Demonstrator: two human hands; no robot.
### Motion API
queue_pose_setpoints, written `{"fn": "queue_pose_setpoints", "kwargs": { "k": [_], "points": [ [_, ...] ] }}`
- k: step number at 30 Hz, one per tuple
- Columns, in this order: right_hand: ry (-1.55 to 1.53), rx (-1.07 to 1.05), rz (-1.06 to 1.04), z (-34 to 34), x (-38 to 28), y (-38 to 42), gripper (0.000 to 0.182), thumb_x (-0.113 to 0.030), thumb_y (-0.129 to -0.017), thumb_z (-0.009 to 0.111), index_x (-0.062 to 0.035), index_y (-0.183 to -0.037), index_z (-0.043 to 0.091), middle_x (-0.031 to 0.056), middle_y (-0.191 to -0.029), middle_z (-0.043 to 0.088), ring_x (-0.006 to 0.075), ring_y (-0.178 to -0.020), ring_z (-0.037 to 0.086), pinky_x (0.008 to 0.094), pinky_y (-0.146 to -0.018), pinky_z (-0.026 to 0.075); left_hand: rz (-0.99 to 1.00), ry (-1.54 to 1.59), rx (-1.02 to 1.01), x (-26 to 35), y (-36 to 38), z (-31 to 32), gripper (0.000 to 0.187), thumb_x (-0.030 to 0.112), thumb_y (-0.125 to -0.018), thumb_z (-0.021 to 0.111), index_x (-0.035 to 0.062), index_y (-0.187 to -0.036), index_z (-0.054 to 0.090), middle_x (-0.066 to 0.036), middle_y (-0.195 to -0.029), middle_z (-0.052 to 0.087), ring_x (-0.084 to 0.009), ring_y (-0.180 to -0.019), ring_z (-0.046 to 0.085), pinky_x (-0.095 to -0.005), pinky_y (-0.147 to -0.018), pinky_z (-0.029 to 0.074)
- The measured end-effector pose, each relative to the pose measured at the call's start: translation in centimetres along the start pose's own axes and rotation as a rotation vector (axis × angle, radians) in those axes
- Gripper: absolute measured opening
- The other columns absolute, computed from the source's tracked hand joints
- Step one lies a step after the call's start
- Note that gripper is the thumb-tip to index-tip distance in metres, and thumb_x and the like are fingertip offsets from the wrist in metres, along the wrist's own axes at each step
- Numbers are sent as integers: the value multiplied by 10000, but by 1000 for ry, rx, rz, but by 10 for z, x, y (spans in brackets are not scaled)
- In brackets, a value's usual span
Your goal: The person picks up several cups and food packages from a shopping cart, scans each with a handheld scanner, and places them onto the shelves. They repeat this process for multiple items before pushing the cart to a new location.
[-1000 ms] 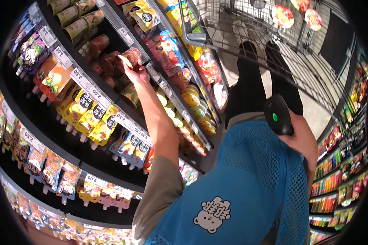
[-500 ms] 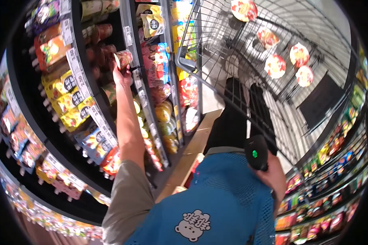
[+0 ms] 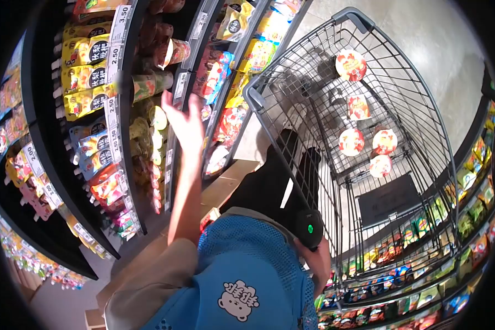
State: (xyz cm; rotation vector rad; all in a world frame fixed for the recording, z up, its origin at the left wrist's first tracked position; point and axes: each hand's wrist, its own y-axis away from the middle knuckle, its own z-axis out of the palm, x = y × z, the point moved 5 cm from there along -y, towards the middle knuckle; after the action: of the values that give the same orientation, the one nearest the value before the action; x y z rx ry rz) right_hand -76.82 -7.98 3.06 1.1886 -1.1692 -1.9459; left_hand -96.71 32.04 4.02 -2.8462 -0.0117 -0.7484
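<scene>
My left hand (image 3: 186, 121) is in front of the shelf with its fingers apart and nothing in it. Just beyond its fingertips, a greenish cup (image 3: 148, 86) lies on its side on the shelf. Farther up the same row is a reddish cup (image 3: 173, 53) with a pale lid. Low at my right side, my right hand (image 3: 315, 254) is wrapped round a black handheld scanner (image 3: 309, 228) showing a green light. Several cups with round red-and-white lids, one of them a lidded cup (image 3: 351, 65), are in the wire shopping cart (image 3: 423, 82).
Pouches (image 3: 85, 74) in several colours hang from hooks on the left shelves, behind price strips (image 3: 115, 49). Cups with pale lids (image 3: 158, 118) line the row near my left arm. Packaged goods fill another shelf (image 3: 467, 231) at the right.
My left hand has let go of the reddish cup, which stays on the shelf, and has drawn back. The view has turned, bringing the cart more fully into sight.
</scene>
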Motion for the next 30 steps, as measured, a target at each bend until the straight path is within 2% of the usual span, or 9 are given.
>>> {"fn": "queue_pose_setpoints", "kwargs": {
  "k": [5,6,9,14,19,23,25,27,30],
  "points": [
    [17,23,-28,1,6,-4,327,-116,-775,766,7,-1049,637,91,-905,688,153,-825,635,311,-755,501,288,516,-291,108,69,38,388,-59,-831,538,13,-1209,488,-90,-1146,572,-153,-950,543,-279,-799,473],
    [11,34,-18,2,4,-3,320,-124,-777,768,7,-1038,639,83,-882,686,141,-798,629,303,-733,500,544,486,-275,137,82,50,295,-49,-833,531,7,-1122,541,-85,-1002,635,-165,-842,584,-281,-728,487],
    [17,31,54,-4,2,-2,297,-148,-780,774,7,-999,647,58,-812,676,108,-733,608,281,-680,491,548,350,-924,195,111,102,269,100,-863,568,-29,-1100,559,-142,-992,669,-220,-780,632,-316,-713,503],
    [-58,62,11,-16,12,10,285,-174,-781,775,1,-974,660,55,-811,683,98,-757,608,279,-698,486,-256,422,-1145,117,108,286,730,411,-785,696,-63,-1272,428,-216,-1184,557,-293,-936,593,-375,-720,532],
    [-86,80,2,-25,24,22,262,-134,-790,761,-12,-1000,661,59,-859,684,102,-796,609,285,-714,486,-737,639,-940,94,96,363,1048,539,-696,786,-81,-1384,295,-257,-1339,418,-351,-1082,522,-454,-740,556],
    [-120,95,-11,-29,36,26,254,-111,-791,755,-12,-1002,652,51,-849,672,102,-786,604,285,-699,485,-802,535,-862,87,108,426,884,492,-699,810,-52,-1287,436,-226,-1303,442,-373,-1123,499,-487,-807,550],
    [-103,140,-64,-33,31,28,153,-128,-802,754,-38,-881,659,0,-686,629,87,-611,584,261,-555,450,-807,597,-959,86,112,452,753,477,-705,807,-36,-1165,504,-199,-1238,496,-346,-1081,515,-513,-777,535],
    [-118,153,-53,-36,34,29,148,-130,-802,753,-41,-881,663,-4,-680,626,83,-614,581,257,-562,446,-744,796,-957,79,118,466,514,417,-765,775,67,-1095,593,-64,-1075,614,-175,-992,568,-373,-736,539],
    [-85,100,-46,-36,40,29,258,-97,-794,754,-26,-1016,644,48,-834,655,105,-751,588,271,-670,478,-648,890,-979,95,127,438,365,330,-786,763,99,-1034,626,13,-925,632,-107,-875,574,-282,-700,512]
  ]
}}
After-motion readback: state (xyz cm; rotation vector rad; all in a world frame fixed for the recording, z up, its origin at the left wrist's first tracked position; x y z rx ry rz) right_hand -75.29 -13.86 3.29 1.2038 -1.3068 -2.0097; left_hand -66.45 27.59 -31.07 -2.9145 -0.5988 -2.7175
